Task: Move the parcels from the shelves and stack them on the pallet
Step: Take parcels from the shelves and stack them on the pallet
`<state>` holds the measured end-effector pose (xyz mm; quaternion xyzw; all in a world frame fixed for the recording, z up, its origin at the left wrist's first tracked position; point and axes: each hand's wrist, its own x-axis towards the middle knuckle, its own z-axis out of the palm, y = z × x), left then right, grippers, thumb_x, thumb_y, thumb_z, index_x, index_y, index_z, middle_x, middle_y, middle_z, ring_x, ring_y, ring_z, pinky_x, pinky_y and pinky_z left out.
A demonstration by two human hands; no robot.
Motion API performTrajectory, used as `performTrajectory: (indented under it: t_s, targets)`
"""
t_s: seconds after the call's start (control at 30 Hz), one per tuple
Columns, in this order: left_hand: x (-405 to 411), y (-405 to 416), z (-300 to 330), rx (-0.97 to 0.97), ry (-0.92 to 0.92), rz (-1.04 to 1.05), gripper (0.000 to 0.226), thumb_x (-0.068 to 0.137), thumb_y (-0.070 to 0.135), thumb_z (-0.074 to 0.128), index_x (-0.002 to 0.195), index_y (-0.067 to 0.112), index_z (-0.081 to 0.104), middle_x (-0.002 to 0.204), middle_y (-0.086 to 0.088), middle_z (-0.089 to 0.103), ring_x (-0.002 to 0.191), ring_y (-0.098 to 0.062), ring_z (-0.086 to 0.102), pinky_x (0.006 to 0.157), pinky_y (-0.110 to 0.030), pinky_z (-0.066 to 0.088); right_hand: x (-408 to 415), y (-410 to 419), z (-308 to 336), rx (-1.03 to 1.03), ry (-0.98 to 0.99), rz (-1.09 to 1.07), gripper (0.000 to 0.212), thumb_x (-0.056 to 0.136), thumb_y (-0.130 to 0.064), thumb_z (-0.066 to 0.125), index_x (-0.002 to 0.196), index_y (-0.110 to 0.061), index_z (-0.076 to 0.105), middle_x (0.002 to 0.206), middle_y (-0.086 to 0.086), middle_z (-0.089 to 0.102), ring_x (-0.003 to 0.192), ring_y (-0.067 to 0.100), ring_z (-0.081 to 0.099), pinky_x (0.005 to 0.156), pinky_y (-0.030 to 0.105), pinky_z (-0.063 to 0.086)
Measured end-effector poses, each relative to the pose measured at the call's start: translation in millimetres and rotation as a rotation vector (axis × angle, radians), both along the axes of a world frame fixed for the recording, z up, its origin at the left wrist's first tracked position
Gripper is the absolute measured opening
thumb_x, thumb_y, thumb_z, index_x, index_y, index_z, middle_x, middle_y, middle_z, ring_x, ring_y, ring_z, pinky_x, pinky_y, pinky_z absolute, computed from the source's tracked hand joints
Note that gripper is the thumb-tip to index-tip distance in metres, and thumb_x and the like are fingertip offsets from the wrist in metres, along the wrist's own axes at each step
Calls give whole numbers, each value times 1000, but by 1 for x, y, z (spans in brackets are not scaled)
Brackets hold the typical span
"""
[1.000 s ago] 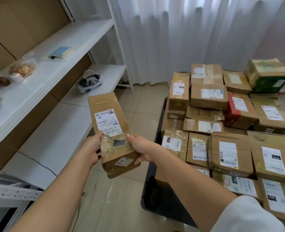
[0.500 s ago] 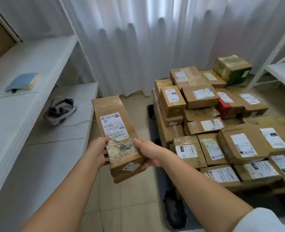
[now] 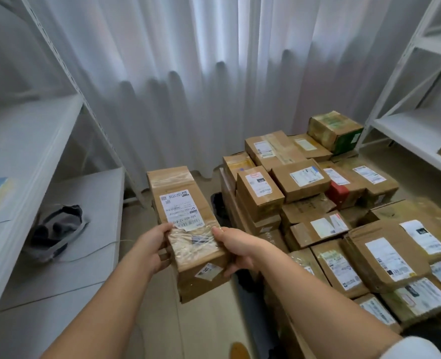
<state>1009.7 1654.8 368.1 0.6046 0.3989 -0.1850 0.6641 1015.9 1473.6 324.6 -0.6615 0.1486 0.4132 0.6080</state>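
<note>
The view has swung right toward the stacked parcels point(image 3: 330, 218) at 3 o'clock; left hand point(image 3: 153, 248) and right hand point(image 3: 236, 248) grip the long parcel point(image 3: 185, 224).

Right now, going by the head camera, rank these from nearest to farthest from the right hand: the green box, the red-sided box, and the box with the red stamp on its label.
From the right hand:
1. Box with the red stamp on its label, just beyond it, on the stack's near-left corner.
2. Red-sided box, mid-stack, further right.
3. Green box, back of the stack by the curtain.
</note>
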Motion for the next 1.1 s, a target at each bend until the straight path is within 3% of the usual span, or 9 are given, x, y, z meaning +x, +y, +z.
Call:
performTrajectory:
  t_s: [0.07,0.2,0.33,0.47,0.57,0.67,0.77,0.93,1.1]
  targets:
    - [37,15,6,23,-3,24,18,96,25,60,92,8,60,94,-15,66,93,-33,64,101,-47,48,35,15,3,11,-31,30,42,101,-51,36,135,-28,44,130,9,59,112,32,63,87,59,54]
    - [110,23,22,58,-33,8,26,92,36,65,98,11,64,101,-15,71,97,-33,67,103,-49,47,98,20,19,68,-25,14,42,101,-52,36,137,-32,42,132,10,58,116,33,60,90,59,53]
    - [174,12,25,39,-67,-45,34,92,42,65,100,9,65,96,-12,72,91,-31,69,88,-46,55,154,10,35,24,-82,6,42,101,-51,35,137,-30,42,128,10,59,111,32,63,87,59,54]
    - [231,-6,11,-27,-33,-48,41,91,47,64,103,7,66,103,-16,73,97,-36,69,94,-53,52,191,-11,37,15,-74,-38,36,104,-47,35,135,-31,43,125,9,62,108,28,65,92,55,54]
    - [266,-28,-5,-41,14,-131,36,98,40,56,95,5,62,93,-17,70,82,-33,67,76,-50,52,208,-27,26,1,-20,-127,37,104,-45,36,138,-31,41,124,8,62,110,28,64,95,54,52]
    - [300,-49,-21,-31,24,-219,34,101,39,50,94,6,59,88,-14,67,74,-31,64,66,-47,49,222,-38,10,-8,-4,-260,49,100,-49,44,145,-31,36,127,6,59,108,27,63,92,53,54]
    - [338,-58,-34,-35,23,-302,36,102,42,48,100,8,59,98,-14,69,79,-32,66,70,-48,51,235,-42,5,-23,-8,-466,69,93,-56,55,151,-31,27,120,-2,56,94,16,60,76,40,56]
    - [403,-76,-38,-10,-20,-421,38,101,46,47,108,10,58,104,-11,70,81,-31,68,67,-46,53,254,-52,5,-39,-41,-641,85,82,-65,62,153,-34,26,155,4,35,136,30,40,103,47,35]
    - [430,-107,-63,-2,-84,-599,59,92,57,54,130,11,55,112,-8,72,94,-33,71,86,-54,56,253,-70,-5,-37,-55,-792,90,81,-61,66,155,-34,22,160,4,27,143,30,30,113,49,28]
